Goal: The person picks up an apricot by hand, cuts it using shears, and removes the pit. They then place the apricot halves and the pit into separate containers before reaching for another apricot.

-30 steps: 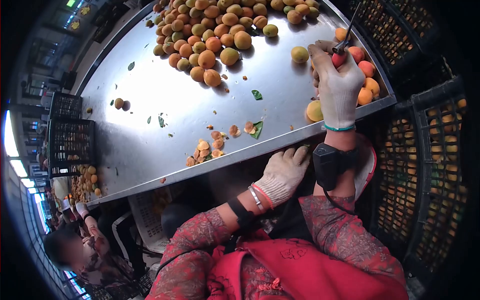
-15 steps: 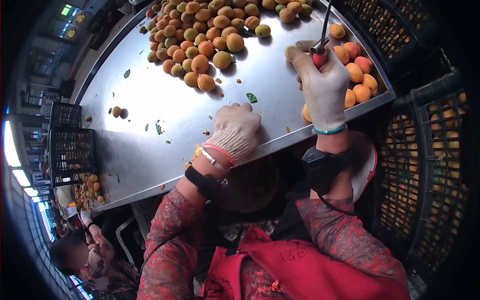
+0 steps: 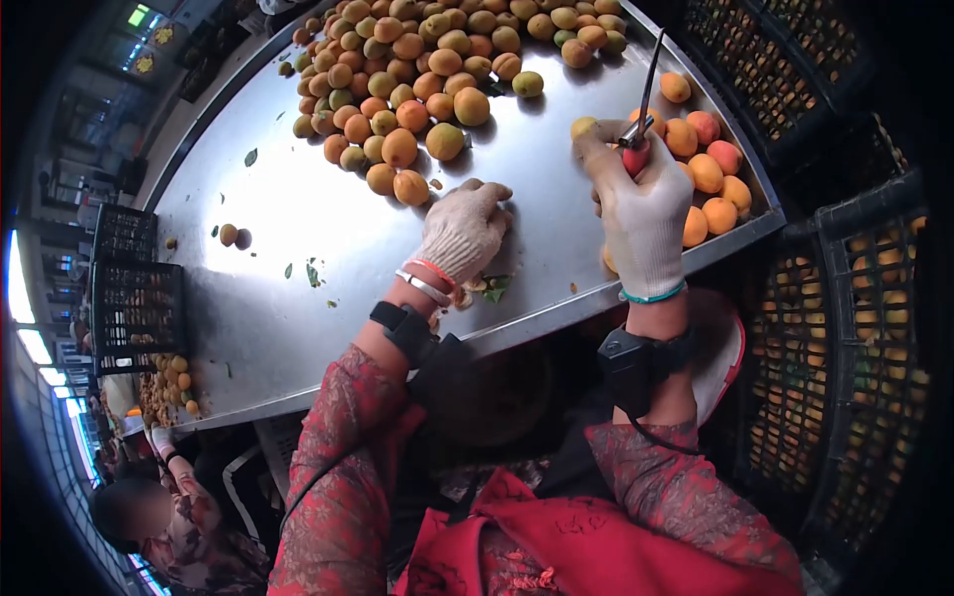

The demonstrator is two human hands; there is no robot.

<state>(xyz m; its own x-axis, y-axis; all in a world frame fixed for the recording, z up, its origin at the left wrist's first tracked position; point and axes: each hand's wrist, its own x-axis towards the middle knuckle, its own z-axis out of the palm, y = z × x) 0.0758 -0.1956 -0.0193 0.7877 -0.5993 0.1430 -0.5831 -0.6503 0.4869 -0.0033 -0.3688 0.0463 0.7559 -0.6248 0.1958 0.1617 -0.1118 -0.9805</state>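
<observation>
My left hand (image 3: 465, 230), in a knitted glove, is over the metal table, fingers partly stretched and apart; no held object shows. Just ahead of it lies the nearest apricot (image 3: 410, 187) of a large pile. By its wrist are a green leaf (image 3: 495, 288) and brown scraps. My right hand (image 3: 644, 204), also gloved, is closed around a slim knife (image 3: 648, 84) with a red handle, blade pointing up. A yellow-green apricot (image 3: 583, 127) sits at its thumb and fingertips. Orange apricots (image 3: 707, 173) lie beside that hand in the table's corner.
The metal table (image 3: 556, 238) has a raised rim. Black crates (image 3: 795, 368) of fruit stand at the right. More black crates (image 3: 139, 313) are on the table's left end, near a co-worker (image 3: 189, 517). Leaf bits and a small fruit (image 3: 229, 234) lie on the left side.
My left hand has moved up and its fingers have stretched out. The leaf has shifted from beyond it to near the table's front rim. The right hand has moved slightly down, still gripping the knife.
</observation>
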